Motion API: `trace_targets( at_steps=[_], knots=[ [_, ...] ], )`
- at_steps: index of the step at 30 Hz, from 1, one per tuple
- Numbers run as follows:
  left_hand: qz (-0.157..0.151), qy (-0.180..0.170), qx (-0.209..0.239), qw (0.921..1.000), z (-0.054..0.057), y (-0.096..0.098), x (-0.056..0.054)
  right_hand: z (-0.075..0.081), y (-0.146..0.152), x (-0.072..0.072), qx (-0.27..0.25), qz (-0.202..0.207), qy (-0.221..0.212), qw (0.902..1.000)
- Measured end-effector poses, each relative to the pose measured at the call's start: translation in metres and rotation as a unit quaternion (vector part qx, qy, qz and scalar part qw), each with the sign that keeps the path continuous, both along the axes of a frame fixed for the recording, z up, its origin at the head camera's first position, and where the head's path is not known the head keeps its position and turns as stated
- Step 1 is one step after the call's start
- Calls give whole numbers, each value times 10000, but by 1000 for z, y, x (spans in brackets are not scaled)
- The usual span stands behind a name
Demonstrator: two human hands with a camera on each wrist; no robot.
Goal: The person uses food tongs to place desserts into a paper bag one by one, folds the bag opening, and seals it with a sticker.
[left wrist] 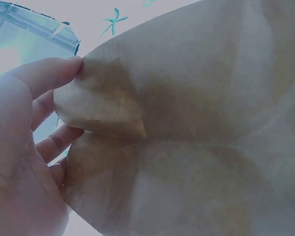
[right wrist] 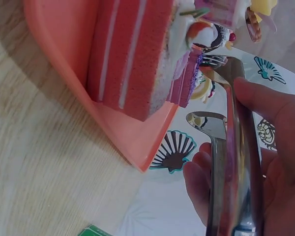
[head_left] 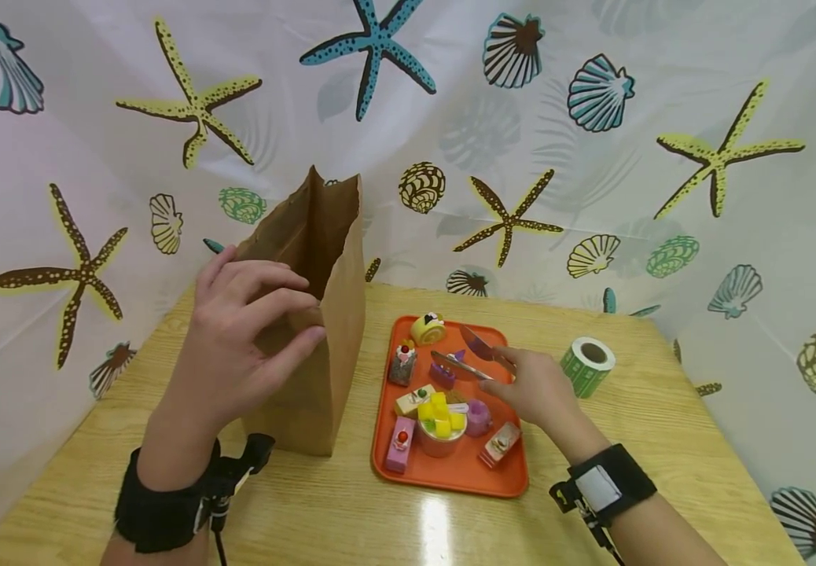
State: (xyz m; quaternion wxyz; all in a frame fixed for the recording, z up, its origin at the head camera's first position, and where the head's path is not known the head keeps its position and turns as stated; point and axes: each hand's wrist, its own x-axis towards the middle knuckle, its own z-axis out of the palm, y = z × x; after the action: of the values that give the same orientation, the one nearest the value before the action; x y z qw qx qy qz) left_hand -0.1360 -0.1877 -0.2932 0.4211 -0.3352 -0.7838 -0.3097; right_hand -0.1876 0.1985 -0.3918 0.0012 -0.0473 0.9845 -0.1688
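My left hand [head_left: 248, 338] is at the near upper edge of a brown paper bag [head_left: 344, 338], which stands upright with its mouth gaping. In the left wrist view, the thumb and fingers pinch the rim of the paper bag [left wrist: 187, 147] at a fold. My right hand [head_left: 538, 389] grips metal cutlery above an orange tray [head_left: 450, 481]. A fork [right wrist: 231, 118] and a spoon [right wrist: 214, 128] show in the right wrist view, along with a broad metal piece, perhaps a knife [head_left: 482, 346]. Small toy-like cakes lie on the tray, with a cup of yellow cubes [head_left: 441, 428] among them.
Right of the tray, a roll of green labels [head_left: 587, 367] stands on the wooden table [head_left: 309, 511]. A white cloth with starfish and shells [head_left: 408, 141] hangs behind and at the sides. A slice of layered cake [head_left: 500, 444] lies at the tray's near right corner.
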Motion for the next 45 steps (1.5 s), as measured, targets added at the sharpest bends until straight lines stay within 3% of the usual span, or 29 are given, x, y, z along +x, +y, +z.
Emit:
trace_targets(
  at_steps=[7,32,45],
  knots=[
    [36,-19,-13,10000,1,1,0,-1,2,0,-4,26,124,9999],
    [19,19,4,10000,2,2,0,-9,-5,-5,-140,221,-119,9996],
    [22,47,22,10000,1,1,1,-7,-10,-2,-69,274,215,9994]
  ],
)
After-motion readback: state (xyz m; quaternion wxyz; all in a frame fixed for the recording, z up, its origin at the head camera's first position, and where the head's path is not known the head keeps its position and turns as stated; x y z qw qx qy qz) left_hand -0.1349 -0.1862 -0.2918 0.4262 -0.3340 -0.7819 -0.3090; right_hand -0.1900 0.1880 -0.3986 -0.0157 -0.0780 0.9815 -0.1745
